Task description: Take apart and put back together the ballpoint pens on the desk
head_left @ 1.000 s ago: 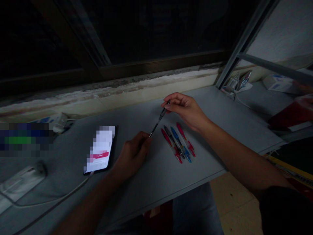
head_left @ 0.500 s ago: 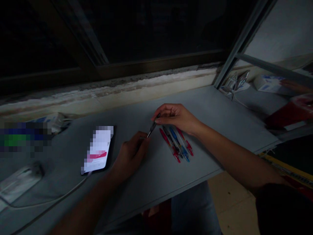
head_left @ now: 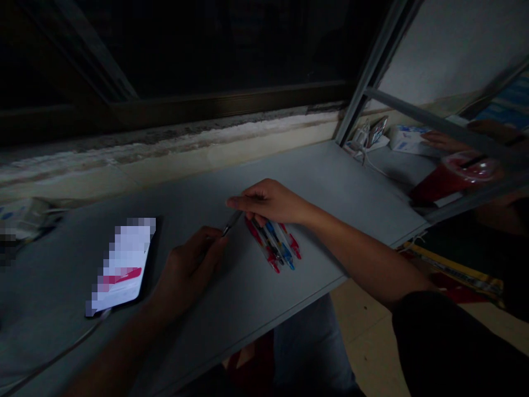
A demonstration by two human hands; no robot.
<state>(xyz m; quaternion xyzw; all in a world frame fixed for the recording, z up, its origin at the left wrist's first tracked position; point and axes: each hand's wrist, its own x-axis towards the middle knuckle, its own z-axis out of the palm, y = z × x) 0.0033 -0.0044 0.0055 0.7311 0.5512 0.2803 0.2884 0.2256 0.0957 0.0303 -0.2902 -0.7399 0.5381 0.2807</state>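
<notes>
A dark pen with a silvery end (head_left: 231, 222) is held slanted above the desk between both hands. My left hand (head_left: 193, 263) is closed around its lower, silvery end. At the upper end, my right hand (head_left: 270, 202) pinches it with thumb and fingers, which hide the tip there. Just below my right hand, several pens lie side by side on the desk: a red pen (head_left: 264, 247), a black pen (head_left: 274, 242), a blue pen (head_left: 283, 248) and another red one. My right fingers partly cover their upper ends.
On the grey desk (head_left: 198, 198), a lit phone (head_left: 126, 264) lies left of my left hand, with a cable (head_left: 70, 347) by its lower end. Beyond a metal frame post (head_left: 355, 110) at right are a red drink cup (head_left: 448, 179), a white-blue box (head_left: 407, 138) and another person's hand (head_left: 444, 141).
The view has swung right, so the desk things sit further left. My right fingers have shifted over the pen's upper end, which showed before. My left hand keeps its hold.
</notes>
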